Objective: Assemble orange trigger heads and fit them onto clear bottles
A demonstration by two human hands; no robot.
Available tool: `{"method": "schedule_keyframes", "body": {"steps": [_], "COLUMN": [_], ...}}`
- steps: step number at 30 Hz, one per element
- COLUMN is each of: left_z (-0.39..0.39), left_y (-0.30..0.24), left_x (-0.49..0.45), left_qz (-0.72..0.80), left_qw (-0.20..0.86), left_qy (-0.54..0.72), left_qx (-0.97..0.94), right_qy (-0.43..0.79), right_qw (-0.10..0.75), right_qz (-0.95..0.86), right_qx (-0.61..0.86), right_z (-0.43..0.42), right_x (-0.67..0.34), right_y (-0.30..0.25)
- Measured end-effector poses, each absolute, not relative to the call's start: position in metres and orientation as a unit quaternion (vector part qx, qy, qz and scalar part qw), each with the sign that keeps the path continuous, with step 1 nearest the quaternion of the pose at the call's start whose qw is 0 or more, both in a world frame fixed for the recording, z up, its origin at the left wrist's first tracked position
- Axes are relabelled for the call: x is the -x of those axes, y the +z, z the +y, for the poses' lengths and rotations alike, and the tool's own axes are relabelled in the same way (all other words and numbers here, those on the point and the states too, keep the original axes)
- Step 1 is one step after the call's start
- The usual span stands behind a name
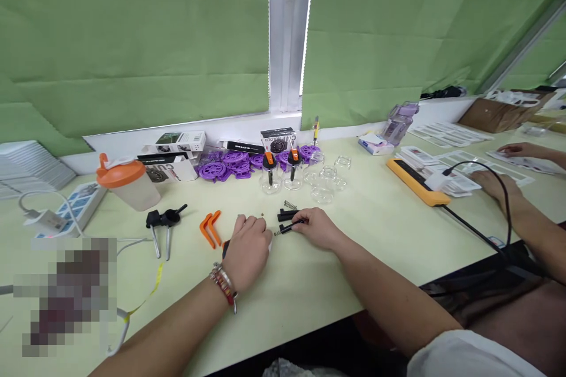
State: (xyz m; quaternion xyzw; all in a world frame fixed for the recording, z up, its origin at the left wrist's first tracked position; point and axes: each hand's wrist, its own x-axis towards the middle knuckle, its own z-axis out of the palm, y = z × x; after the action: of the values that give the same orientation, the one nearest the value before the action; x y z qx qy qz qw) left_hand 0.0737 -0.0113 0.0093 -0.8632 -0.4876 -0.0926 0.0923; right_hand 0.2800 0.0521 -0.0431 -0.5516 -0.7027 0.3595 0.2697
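My right hand [319,227] pinches a thin black rod-shaped part [289,227] lying just above the pale green table [309,283]. My left hand [247,247], with a beaded bracelet at the wrist, rests curled on the table beside it, fingertips near a tiny piece; a black and orange bit shows at its left edge. Another black part [286,214] and a small spring [290,205] lie just beyond the right hand. Two orange levers [210,228] lie left of my left hand.
Two black-headed metal tools [163,225], an orange-lidded cup [126,182], a power strip [73,207], purple wheels [230,165], clear glass jars [325,179] and boxes [177,144] lie behind. At right, another person's hands [497,182] work near an orange device [415,181] with a black cable [477,232].
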Motion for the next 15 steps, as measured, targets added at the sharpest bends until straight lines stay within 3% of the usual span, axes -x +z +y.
{"method": "schedule_keyframes", "body": {"steps": [15], "left_z": [0.022], "left_y": [-0.007], "left_x": [-0.085], "left_qz": [-0.545], "left_qw": [0.031], "left_qy": [-0.028], "left_qx": [0.838], "right_qy": [0.389], "right_qw": [0.281], "right_qz": [-0.687], "right_qx": [0.546], "right_z": [0.059], "right_x": [-0.283], "right_y": [-0.048]}}
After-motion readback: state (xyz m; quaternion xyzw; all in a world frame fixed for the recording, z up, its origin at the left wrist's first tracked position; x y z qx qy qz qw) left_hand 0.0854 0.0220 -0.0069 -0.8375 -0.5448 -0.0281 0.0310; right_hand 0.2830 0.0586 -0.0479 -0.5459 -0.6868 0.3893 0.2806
